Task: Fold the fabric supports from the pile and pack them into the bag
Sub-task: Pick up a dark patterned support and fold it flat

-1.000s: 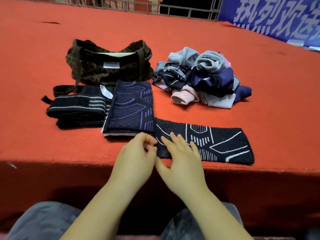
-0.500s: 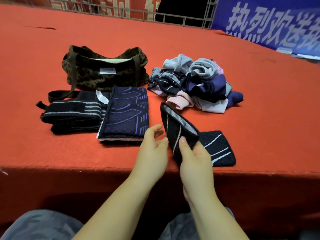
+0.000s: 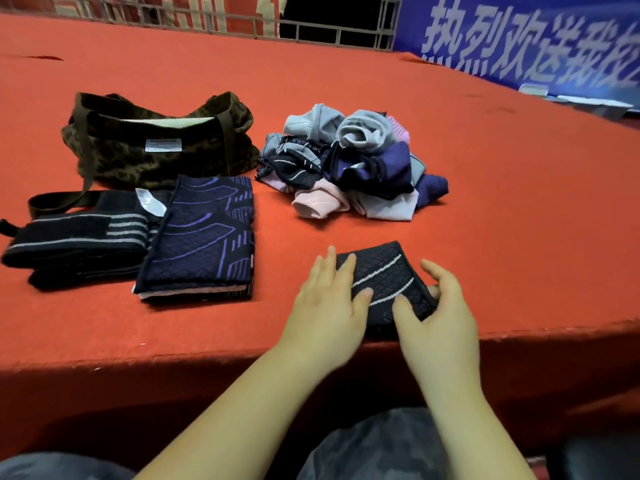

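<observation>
- Since half a second ago the black support with white lines [image 3: 384, 282] is no longer being lifted at one end by the right hand; it is now lying folded in two, flat on the red carpeted surface [image 3: 485, 209] close to the near edge; a second ago it was stretched out full length there
- Left hand [image 3: 329, 313] is resting on the left part of the folded support, fingers straight and slightly spread, pressing down on the cloth rather than curling round it
- Right hand [image 3: 440, 317] is sitting at the support's right end; its thumb is lying on top of the cloth and its fingers are curving round the far right edge, so it is gripping that end
- Beside the hands, to the left, a folded navy support with purple lines [image 3: 204, 237] is lying on top of a paler folded layer; touching its left side, a black wrap with grey stripes [image 3: 76, 237] is lying folded
- Behind those two, the camouflage bag [image 3: 159, 147] is standing with its mouth open and its strap trailing forward onto the wrap
- To the right of the bag, well apart from the hands, the pile of unfolded supports [image 3: 349, 164] is sitting in grey, purple, pink and black
- At the back right, a blue banner [image 3: 519, 39] with white characters is hanging
</observation>
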### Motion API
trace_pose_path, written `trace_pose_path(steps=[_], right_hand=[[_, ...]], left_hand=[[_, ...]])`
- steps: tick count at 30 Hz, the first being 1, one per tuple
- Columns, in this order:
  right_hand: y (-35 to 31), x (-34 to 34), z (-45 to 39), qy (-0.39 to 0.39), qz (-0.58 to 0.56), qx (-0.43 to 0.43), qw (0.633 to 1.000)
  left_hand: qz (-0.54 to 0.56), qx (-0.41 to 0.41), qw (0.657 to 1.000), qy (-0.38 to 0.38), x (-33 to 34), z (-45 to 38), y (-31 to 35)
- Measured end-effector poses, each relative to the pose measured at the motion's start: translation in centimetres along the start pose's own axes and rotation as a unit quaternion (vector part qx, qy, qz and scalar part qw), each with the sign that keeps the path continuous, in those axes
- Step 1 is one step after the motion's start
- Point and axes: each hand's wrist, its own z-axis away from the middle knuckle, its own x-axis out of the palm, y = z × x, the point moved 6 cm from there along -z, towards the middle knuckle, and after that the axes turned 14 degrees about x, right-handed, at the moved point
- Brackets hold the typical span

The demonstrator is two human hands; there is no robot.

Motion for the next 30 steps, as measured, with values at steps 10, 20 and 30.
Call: trace_pose_path(steps=[10,20,30], right_hand=[[2.1,0.5,-2.0,-0.020,0.104,0.016,0.994],[1.6,1.5,-4.3,-0.152,0.147,0.084,0.974],[-7.2,-0.1,-0.8,-0.251,-0.153,-0.130,0.947]], left_hand=[[-0.161,-0.014,0.982,-0.097,1.6,-0.2,-0.7],[-0.078,-0.066,0.989,0.106,-2.2,1.6,-1.9],[-0.178,0.227,0.953,0.093,-9.7,-1.6,3.1]])
